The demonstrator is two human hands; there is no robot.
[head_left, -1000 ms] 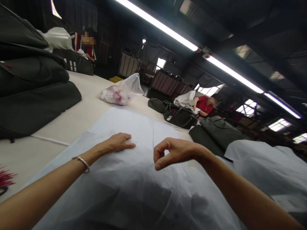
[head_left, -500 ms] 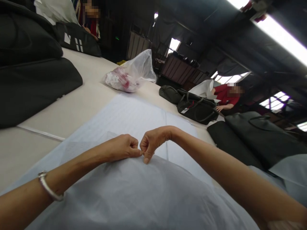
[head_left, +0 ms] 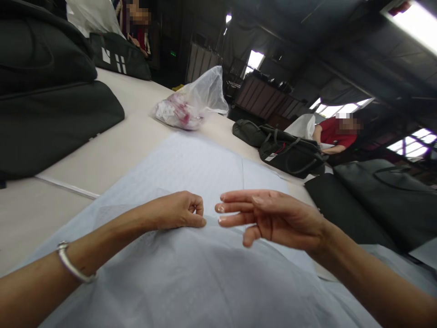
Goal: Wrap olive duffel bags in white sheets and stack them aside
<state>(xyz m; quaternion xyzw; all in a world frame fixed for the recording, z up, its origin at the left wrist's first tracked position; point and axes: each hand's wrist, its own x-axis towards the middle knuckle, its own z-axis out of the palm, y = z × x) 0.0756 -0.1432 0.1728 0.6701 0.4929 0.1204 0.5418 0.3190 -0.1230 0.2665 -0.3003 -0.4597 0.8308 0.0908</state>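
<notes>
A translucent plastic bag (head_left: 211,278) spreads across the front of the view, wrinkled and pale grey. My left hand (head_left: 180,210) pinches its upper edge between thumb and forefinger; a silver bangle circles that wrist. To the right, my right hand (head_left: 273,218) is raised just above the bag with its fingers stretched apart and nothing in them. Beneath and beyond both hands lies a white sheet (head_left: 191,159) on the table. What the plastic bag contains, if anything, cannot be made out.
Black bags (head_left: 51,127) are stacked on the table (head_left: 112,159) at the left, and more black bags (head_left: 290,152) lie at the right. A clear bag with red and white contents (head_left: 187,109) sits farther back. A person in red (head_left: 336,134) works at the far right.
My right hand has let go of the plastic edge, moved right and opened its fingers. My left hand keeps its pinch in nearly the same place. The view has shifted slightly.
</notes>
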